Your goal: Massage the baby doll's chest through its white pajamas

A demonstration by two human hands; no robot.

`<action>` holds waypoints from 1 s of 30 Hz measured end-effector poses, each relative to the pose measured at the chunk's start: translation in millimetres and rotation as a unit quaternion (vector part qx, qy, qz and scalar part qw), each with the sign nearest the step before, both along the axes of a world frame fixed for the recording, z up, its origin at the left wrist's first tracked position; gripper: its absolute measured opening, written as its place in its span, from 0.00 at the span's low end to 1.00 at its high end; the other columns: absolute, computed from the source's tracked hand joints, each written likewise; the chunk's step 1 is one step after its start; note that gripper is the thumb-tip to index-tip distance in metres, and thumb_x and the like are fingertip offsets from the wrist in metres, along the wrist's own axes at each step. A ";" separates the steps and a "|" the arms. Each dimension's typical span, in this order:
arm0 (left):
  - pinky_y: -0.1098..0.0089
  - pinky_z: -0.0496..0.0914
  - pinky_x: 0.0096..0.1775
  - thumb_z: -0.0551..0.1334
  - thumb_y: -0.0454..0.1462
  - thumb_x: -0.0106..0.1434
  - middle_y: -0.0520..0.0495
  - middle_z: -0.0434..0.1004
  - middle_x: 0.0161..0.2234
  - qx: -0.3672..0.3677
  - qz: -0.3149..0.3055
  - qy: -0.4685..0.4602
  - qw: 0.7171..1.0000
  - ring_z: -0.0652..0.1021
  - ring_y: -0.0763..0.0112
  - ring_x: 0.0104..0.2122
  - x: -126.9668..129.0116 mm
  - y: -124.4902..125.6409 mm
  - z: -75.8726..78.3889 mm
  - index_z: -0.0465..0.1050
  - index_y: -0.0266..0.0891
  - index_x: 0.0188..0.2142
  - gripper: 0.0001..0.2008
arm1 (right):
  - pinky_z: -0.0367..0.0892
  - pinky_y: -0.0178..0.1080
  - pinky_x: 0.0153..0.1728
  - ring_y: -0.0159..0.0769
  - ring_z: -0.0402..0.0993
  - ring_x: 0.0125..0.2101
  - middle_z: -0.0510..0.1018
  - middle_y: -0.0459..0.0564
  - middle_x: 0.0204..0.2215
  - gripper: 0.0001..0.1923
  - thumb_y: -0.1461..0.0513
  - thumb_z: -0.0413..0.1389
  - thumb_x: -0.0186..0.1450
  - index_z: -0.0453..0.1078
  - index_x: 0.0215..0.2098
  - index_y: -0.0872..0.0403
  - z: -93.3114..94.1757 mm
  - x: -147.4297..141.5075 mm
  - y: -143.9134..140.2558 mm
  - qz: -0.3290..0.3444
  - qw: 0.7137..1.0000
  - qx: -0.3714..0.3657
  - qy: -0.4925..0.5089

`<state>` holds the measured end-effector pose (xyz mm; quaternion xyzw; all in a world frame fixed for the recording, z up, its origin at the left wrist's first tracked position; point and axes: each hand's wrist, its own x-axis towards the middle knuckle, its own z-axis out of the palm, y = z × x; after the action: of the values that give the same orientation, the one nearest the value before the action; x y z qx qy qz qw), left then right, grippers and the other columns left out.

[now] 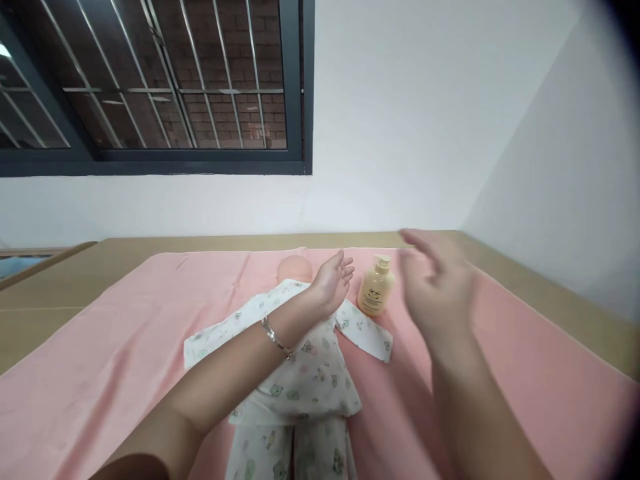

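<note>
two open hands: left hand [334, 279], right hand [436, 290]; one doll [300, 360], one bottle [376, 288].

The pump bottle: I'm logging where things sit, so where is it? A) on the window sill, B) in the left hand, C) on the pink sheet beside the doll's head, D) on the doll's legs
C: the pump bottle stands upright on the pink sheet, right of the doll, and neither hand holds it.
</note>
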<state>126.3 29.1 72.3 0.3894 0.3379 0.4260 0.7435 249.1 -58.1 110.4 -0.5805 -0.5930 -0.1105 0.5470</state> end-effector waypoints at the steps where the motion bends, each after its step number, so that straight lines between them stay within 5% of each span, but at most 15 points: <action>1: 0.63 0.57 0.62 0.50 0.49 0.66 0.34 0.66 0.59 -0.029 -0.006 -0.022 0.999 0.63 0.60 0.62 9.0 6.3 5.8 0.66 0.33 0.54 0.26 | 0.65 0.49 0.54 0.46 0.65 0.56 0.70 0.59 0.56 0.20 0.63 0.48 0.68 0.65 0.57 0.58 -2.6 -2.6 6.9 -0.005 0.998 -0.048 -0.026; 5: 0.65 0.64 0.57 0.45 0.49 0.68 0.32 0.66 0.58 -0.079 -0.001 -0.102 0.992 0.68 0.61 0.58 32.7 23.3 19.9 0.59 0.28 0.59 0.29 | 0.52 0.48 0.62 0.51 0.50 0.64 0.58 0.70 0.63 0.28 0.69 0.43 0.64 0.55 0.62 0.74 -25.0 -15.1 40.1 -0.078 0.954 -0.242 -0.156; 10: 0.66 0.67 0.54 0.46 0.48 0.68 0.30 0.66 0.57 -0.119 -0.004 -0.123 0.985 0.70 0.61 0.57 33.6 21.8 11.6 0.57 0.26 0.60 0.30 | 0.49 0.46 0.61 0.51 0.55 0.63 0.62 0.70 0.61 0.28 0.68 0.43 0.65 0.55 0.62 0.75 -42.1 -16.1 53.7 -0.117 0.904 -0.306 -0.273; 18: 0.69 0.64 0.55 0.52 0.43 0.64 0.28 0.61 0.60 -0.160 -0.048 -0.120 0.979 0.68 0.59 0.59 -41.8 -42.3 5.5 0.61 0.23 0.57 0.28 | 0.55 0.53 0.54 0.50 0.72 0.47 0.76 0.65 0.45 0.18 0.70 0.42 0.63 0.71 0.44 0.64 -20.6 -21.6 53.3 -0.136 0.870 -0.353 -0.316; 23: 0.64 0.60 0.58 0.53 0.42 0.63 0.31 0.60 0.61 -0.194 -0.058 -0.101 0.974 0.65 0.56 0.60 -91.6 -73.0 14.1 0.62 0.24 0.57 0.28 | 0.56 0.55 0.54 0.48 0.71 0.49 0.76 0.65 0.46 0.20 0.65 0.38 0.67 0.69 0.46 0.63 -28.8 -21.7 62.0 -0.130 0.888 -0.386 -0.214; 30: 0.63 0.61 0.58 0.50 0.42 0.65 0.33 0.63 0.60 -0.203 -0.023 -0.118 0.972 0.67 0.57 0.59 -130.7 -93.7 35.1 0.61 0.26 0.57 0.26 | 0.46 0.64 0.60 0.53 0.60 0.60 0.64 0.60 0.61 0.28 0.59 0.38 0.67 0.55 0.64 0.60 -32.9 -16.5 62.0 -0.117 0.911 -0.385 -0.089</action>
<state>-4.4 -64.6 107.4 0.1852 0.3180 0.3739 0.8514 232.6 3.8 77.6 -0.7990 -0.5636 0.0116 0.2093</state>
